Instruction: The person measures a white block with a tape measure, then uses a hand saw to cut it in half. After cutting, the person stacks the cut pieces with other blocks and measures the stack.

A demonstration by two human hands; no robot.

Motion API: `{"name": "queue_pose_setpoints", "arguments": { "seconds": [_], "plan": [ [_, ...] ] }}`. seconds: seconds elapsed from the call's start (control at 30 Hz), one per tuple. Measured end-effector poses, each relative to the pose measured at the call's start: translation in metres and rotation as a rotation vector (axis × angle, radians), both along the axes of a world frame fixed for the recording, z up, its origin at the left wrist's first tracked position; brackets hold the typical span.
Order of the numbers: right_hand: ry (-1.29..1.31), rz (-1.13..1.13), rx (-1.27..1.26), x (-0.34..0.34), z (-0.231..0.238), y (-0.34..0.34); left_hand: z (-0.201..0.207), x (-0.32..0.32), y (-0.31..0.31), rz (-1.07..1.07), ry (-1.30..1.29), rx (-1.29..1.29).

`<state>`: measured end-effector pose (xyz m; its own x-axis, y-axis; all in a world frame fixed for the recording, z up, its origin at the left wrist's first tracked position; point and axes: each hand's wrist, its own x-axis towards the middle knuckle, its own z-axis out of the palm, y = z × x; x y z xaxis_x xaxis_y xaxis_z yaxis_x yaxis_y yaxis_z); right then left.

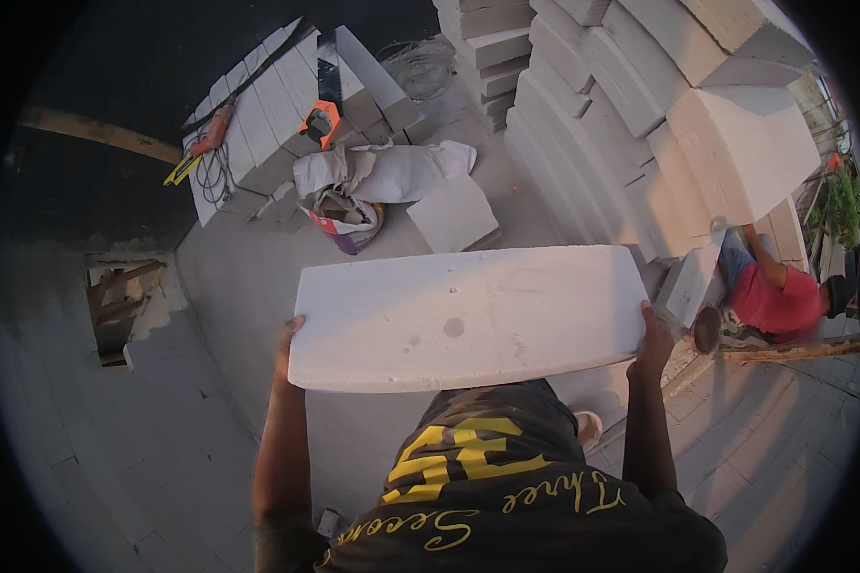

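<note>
Okay, yellow lettering on dark shirt.
Left hand, right hand gripping white block by left/right ends; arms extended, fingers mostly hidden.

I have the left hand and the right hand well apart and almost level, facing each other in a two-sided grip. Each thumb shows at the top of its hand; most of the other fingers are hidden from me. Below the left hand runs the bare left forearm, below the right hand the bare right forearm, with the torso between.
</note>
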<state>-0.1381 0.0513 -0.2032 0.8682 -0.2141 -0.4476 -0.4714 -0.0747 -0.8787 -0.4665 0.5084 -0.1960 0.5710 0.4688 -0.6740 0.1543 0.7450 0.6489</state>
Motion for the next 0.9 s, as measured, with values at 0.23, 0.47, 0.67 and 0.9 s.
{"name": "queue_pose_setpoints", "arguments": {
  "seconds": [0.23, 0.47, 0.67, 0.9],
  "plan": [
    [0.097, -0.108, 0.031, 0.0, -0.114, 0.045, -0.058, 0.06, 0.076, -0.196, 0.027, 0.112],
    [0.204, -0.248, 0.014, 0.004, -0.197, 0.078, -0.194, 0.109, 0.178, -0.356, -0.065, 0.079],
    [0.128, -0.42, -0.01, 0.003, -0.243, 0.102, -0.261, 0.205, 0.211, -0.441, -0.138, 0.066],
    [0.137, -0.625, -0.032, -0.034, -0.28, 0.095, -0.359, 0.27, 0.239, -0.599, -0.244, -0.06]
  ]
}}
